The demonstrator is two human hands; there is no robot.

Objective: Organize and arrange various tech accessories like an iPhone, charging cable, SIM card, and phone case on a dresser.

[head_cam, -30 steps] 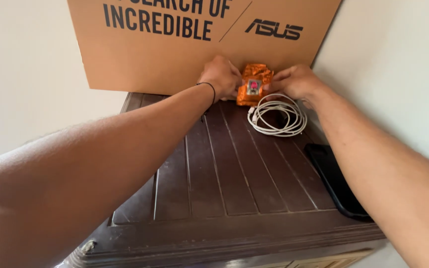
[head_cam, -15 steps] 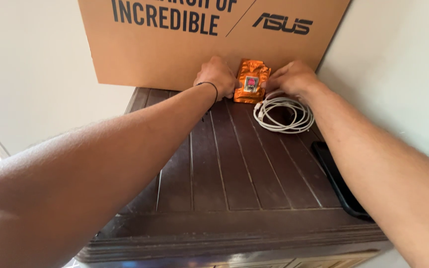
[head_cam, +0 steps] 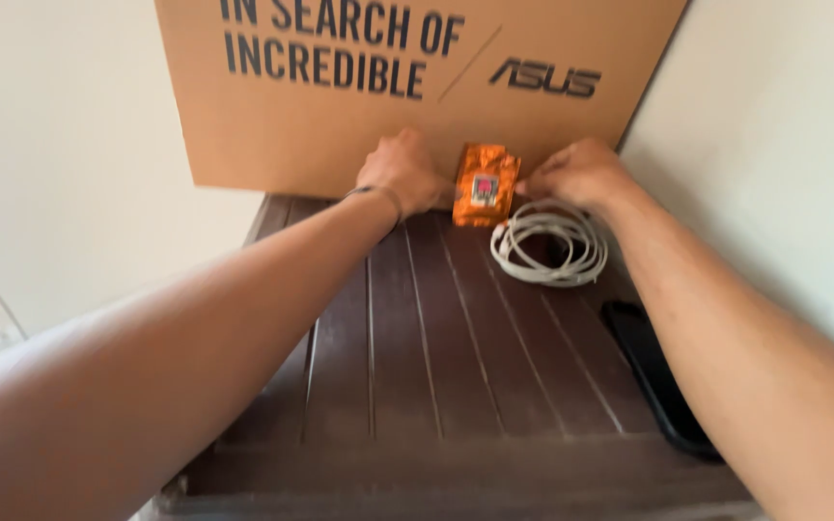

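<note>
At the far edge of the dark brown slatted tabletop [head_cam: 417, 338], against the foot of a large cardboard box [head_cam: 340, 125], your two hands meet around a small orange packet [head_cam: 483, 185]. The packet stands nearly upright, tilted a little, leaning back on the face of the box, with a small pale label bearing a pink mark on its front. Your left hand [head_cam: 400, 174] sits just to the packet's left, knuckles toward you and fingers curled inward at the packet's left edge; whether the fingertips actually pinch the packet or only press beside it cannot be told, since the back of the hand hides them. A thin dark band circles your left wrist. Your right hand [head_cam: 579, 174] comes in from the other side, its fingers drawn together and bent, the tips touching the packet's right edge in a light pinch. Your forearms run in from the lower corners of the view and converge on the packet.

Just beside your right hand, toward you, lies a coiled white cable [head_cam: 550, 243], looped loosely flat on the slats; its near end lies close below the packet, and your right wrist passes over the coil's far right side. Further toward you, along the table's right edge and partly under your right forearm, lies a flat black phone [head_cam: 651, 371]. Pale walls stand on both sides of the box.
</note>
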